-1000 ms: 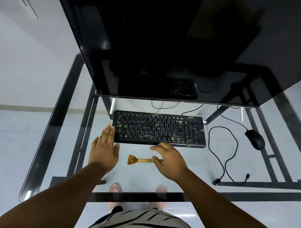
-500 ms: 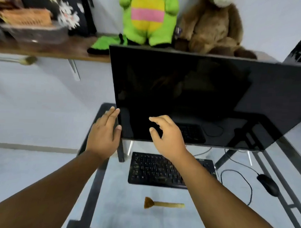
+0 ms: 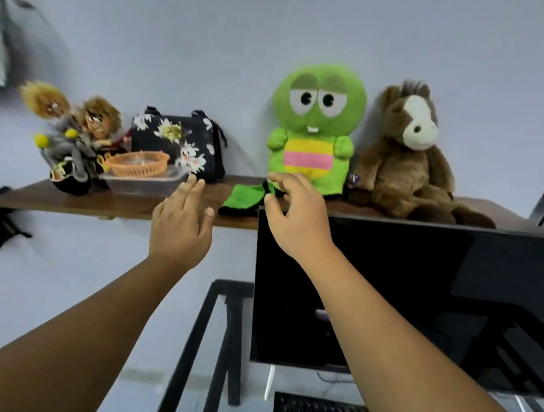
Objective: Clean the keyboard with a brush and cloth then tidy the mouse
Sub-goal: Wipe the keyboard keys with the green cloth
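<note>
— What's in front of you?

— A pale wall with a wooden shelf point(image 3: 79, 200) running across it. On the shelf, from the left: two fuzzy-haired dolls on a toy motorbike point(image 3: 71, 137), an orange basket point(image 3: 138, 163) sitting in a clear plastic tub point(image 3: 143, 184), a black floral bag point(image 3: 177, 141), a green plush turtle point(image 3: 316, 127) and a brown plush horse point(image 3: 411, 155). A green-and-black cloth point(image 3: 244, 200) lies on the shelf at the turtle's feet.

— And your hands?

— Both raised toward the shelf, holding nothing. My left hand point(image 3: 180, 227) has its fingers straight and close together, near the tub. My right hand point(image 3: 298, 216) is spread with fingers loosely bent, its fingertips just beside the cloth; whether they touch it I cannot tell.

— The table?

— Its black frame point(image 3: 205, 326) shows below. The dark monitor point(image 3: 416, 288) stands on it under the shelf, and a corner of the black keyboard point(image 3: 313, 409) peeks out at the bottom edge, beneath my right forearm.
</note>
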A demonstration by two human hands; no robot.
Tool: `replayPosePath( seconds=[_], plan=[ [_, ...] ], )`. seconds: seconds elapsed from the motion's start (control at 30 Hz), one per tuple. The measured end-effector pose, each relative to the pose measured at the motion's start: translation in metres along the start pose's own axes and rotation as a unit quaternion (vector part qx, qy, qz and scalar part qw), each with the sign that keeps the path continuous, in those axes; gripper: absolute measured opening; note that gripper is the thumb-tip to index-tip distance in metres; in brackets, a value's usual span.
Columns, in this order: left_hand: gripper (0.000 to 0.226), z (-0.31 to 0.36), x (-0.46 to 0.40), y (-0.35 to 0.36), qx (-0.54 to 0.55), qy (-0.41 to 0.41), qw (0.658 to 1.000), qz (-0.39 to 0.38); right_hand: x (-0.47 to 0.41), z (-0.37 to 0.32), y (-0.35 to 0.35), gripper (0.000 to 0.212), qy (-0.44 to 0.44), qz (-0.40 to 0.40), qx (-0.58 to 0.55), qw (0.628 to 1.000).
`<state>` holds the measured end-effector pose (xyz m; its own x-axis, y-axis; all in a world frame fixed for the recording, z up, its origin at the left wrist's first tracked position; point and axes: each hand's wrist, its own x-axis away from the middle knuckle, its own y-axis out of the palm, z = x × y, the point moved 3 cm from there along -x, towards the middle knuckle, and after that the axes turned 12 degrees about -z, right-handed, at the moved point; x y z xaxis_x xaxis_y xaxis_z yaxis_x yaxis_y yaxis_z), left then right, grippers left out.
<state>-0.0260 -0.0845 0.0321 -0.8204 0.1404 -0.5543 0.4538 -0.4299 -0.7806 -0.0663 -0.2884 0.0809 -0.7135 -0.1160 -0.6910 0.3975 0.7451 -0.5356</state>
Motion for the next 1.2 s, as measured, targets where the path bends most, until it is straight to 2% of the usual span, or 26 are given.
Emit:
replayPosePath(
  seconds=[0.1,0.17,0.27,0.37,0.57,0.63,0.7,0.8,1.0,1.2],
  plan=[
    [0.061,-0.019,-0.023,0.001,-0.030,-0.023,0.999,-0.026,-0.042,-0.002,0.016,0.037,0.050,-0.046,0.039,0.997],
    [0.063,-0.030,-0.034,0.005,-0.047,-0.031,0.997,-0.054,-0.066,0.001,0.029,0.043,0.116,-0.112,0.074,0.984],
    [0.062,-0.044,-0.047,0.014,-0.063,-0.030,0.993,-0.099,-0.093,0.015,0.052,0.054,0.222,-0.227,0.141,0.938],
    [0.056,-0.048,-0.059,0.025,-0.067,-0.018,0.987,-0.143,-0.108,0.029,0.072,0.068,0.286,-0.314,0.196,0.884],
    [0.057,-0.054,-0.074,0.039,-0.089,-0.021,0.971,-0.222,-0.117,0.039,0.090,0.083,0.286,-0.436,0.281,0.806],
    [0.058,-0.056,-0.075,0.040,-0.098,-0.025,0.967,-0.233,-0.120,0.040,0.094,0.080,0.282,-0.458,0.300,0.788],
    [0.058,-0.056,-0.075,0.041,-0.105,-0.023,0.966,-0.236,-0.123,0.038,0.096,0.066,0.272,-0.473,0.313,0.777],
    [0.058,-0.057,-0.075,0.041,-0.106,-0.025,0.966,-0.236,-0.128,0.039,0.098,0.026,0.252,-0.458,0.313,0.793],
    [0.058,-0.054,-0.073,0.038,-0.091,-0.030,0.970,-0.221,-0.135,0.049,0.105,0.029,0.226,-0.382,0.317,0.838],
    [0.061,-0.047,-0.069,0.023,-0.080,-0.024,0.986,-0.147,-0.135,0.034,0.075,0.035,0.153,-0.197,0.205,0.946]
  ],
)
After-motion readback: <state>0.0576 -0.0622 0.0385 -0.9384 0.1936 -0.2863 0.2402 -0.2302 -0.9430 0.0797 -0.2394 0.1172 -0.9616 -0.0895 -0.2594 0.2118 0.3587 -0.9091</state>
